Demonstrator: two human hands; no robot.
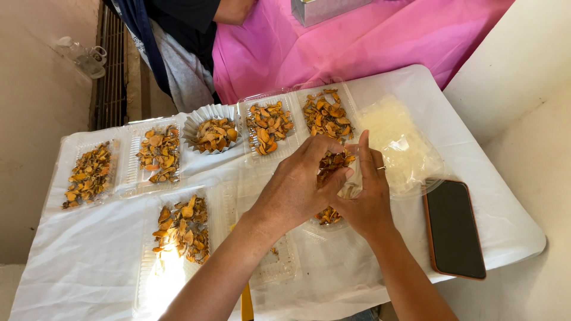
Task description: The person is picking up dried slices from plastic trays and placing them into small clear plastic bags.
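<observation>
While both hands meet over the middle of the bench [89,273], the left hand [294,187] curls loosely around a clump of dried orange-brown chips [334,161], fingers bent but not clenched, and the right hand [366,196] stands edge-up beside it, fingers nearly straight, pressing against the same clump (a ring shows on one finger). The two seem cupped together so that loose pieces cannot spill sideways. Directly beneath them sits a clear round container [327,223] with a few chips already in it, placed right under the hands to catch whatever drops. Just beyond the fingertips runs a row of filled clear trays [270,126], and a white paper cup liner [211,132] of chips lies beyond the left hand, with more trays further out that way. Nearer the left forearm lies another filled tray [181,229]. Beyond the right hand rests a bag of clear plastic [398,145], and to that hand's outer side a dark phone [454,229] lies face up, well apart from the chips.
</observation>
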